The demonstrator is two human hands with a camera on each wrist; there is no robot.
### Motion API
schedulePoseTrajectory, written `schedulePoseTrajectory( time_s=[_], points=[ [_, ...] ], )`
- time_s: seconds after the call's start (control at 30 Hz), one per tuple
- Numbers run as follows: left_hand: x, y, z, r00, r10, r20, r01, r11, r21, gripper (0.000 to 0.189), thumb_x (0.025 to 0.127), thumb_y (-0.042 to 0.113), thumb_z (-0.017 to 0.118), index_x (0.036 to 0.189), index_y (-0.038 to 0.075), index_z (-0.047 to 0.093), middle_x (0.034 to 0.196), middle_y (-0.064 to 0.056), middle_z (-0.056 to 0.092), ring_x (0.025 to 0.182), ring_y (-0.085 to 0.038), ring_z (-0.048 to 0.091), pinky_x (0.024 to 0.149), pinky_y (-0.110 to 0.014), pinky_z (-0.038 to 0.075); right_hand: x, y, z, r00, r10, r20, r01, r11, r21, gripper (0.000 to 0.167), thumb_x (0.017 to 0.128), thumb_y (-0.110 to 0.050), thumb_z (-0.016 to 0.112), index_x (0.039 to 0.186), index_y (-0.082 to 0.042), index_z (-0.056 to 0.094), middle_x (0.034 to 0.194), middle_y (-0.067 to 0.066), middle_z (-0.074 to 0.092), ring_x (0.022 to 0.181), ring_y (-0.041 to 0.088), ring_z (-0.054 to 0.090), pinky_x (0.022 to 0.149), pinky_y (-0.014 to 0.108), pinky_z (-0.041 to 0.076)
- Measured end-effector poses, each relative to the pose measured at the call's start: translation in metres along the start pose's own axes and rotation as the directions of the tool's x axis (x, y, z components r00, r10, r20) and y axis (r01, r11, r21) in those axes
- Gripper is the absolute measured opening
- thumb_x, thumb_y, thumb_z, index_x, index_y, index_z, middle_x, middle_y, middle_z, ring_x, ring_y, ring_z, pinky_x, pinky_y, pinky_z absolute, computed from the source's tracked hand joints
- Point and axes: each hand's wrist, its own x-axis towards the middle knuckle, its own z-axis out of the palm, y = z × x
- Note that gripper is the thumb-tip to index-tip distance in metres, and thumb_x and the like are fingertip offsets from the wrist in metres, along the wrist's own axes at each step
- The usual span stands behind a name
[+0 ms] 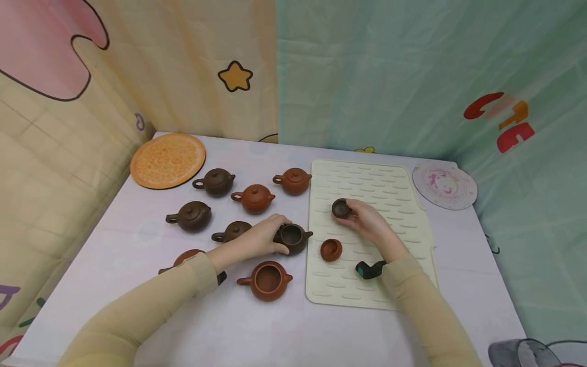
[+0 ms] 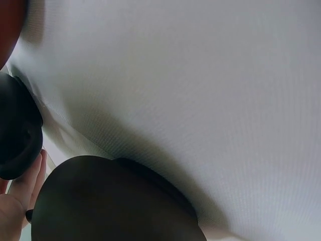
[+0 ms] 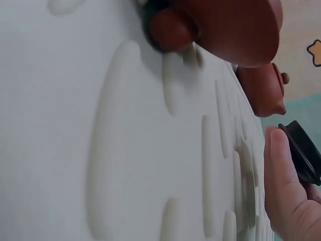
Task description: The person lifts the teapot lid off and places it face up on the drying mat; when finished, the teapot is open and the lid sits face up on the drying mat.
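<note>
My left hand (image 1: 268, 237) grips a dark brown teapot (image 1: 300, 245) on the handle side, its round mouth uncovered, at the left edge of the cream mat (image 1: 367, 293). Over that mat, my right hand (image 1: 369, 221) pinches a small dark teapot lid (image 1: 341, 209) between thumb and fingers. In the right wrist view the same lid (image 3: 303, 153) stands tilted on edge at the fingertips. A reddish-brown lid (image 1: 331, 250) lies underside up on the mat below the right hand. In front of the left hand sits a reddish-brown teapot (image 1: 268, 294) without its lid.
Several lidded teapots stand to the left and behind, among them a dark one (image 1: 234, 230) beside my left forearm and a reddish one (image 1: 295, 182) near the mat. A pizza-patterned round mat (image 1: 167, 159) and a pale printed disc (image 1: 445, 186) lie at the back corners.
</note>
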Motion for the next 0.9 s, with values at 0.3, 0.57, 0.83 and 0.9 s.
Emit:
schedulePoseTrajectory(
  time_s=[0.3, 0.57, 0.83, 0.9],
  points=[
    [0.000, 0.000, 0.000, 1.000, 0.006, 0.002, -0.006, 1.000, 0.010, 0.067, 0.079, 0.024, 0.083, 0.134, 0.001, 0.052, 0.134, -0.014, 0.056, 0.126, -0.026, 0.054, 0.106, -0.042, 0.045, 0.010, 0.004, 0.003, 0.985, -0.028, -0.171, -0.030, 0.943, -0.330, 0.049, 0.107, -0.027, 0.041, 0.150, -0.004, 0.038, 0.155, 0.017, 0.035, 0.132, 0.030, 0.049, 0.096, 0.028, 0.053],
    [-0.001, 0.002, -0.002, 1.000, 0.002, 0.007, -0.002, 1.000, 0.012, 0.067, 0.080, 0.025, 0.083, 0.134, 0.001, 0.052, 0.134, -0.014, 0.056, 0.125, -0.026, 0.055, 0.106, -0.042, 0.045, 0.013, 0.001, 0.010, 0.955, -0.183, -0.233, -0.032, 0.716, -0.697, 0.047, 0.104, -0.035, 0.048, 0.139, -0.005, 0.055, 0.145, 0.017, 0.052, 0.123, 0.031, 0.057, 0.102, 0.043, 0.048],
    [0.000, 0.001, -0.001, 1.000, 0.000, 0.007, -0.001, 1.000, 0.024, 0.068, 0.079, 0.025, 0.083, 0.134, 0.001, 0.052, 0.133, -0.014, 0.057, 0.124, -0.026, 0.055, 0.106, -0.042, 0.046, 0.013, 0.000, 0.011, 0.959, -0.182, -0.218, -0.024, 0.713, -0.700, 0.043, 0.103, -0.032, 0.052, 0.134, -0.003, 0.059, 0.142, 0.018, 0.054, 0.125, 0.031, 0.055, 0.099, 0.041, 0.050],
    [0.000, 0.001, 0.000, 1.000, -0.001, 0.005, 0.001, 1.000, 0.025, 0.068, 0.079, 0.026, 0.083, 0.134, 0.001, 0.051, 0.134, -0.014, 0.056, 0.125, -0.026, 0.055, 0.106, -0.041, 0.045, 0.013, 0.001, 0.010, 0.961, -0.173, -0.217, -0.023, 0.728, -0.685, 0.043, 0.103, -0.032, 0.052, 0.134, -0.003, 0.058, 0.142, 0.018, 0.054, 0.121, 0.031, 0.059, 0.097, 0.040, 0.051]
  ],
)
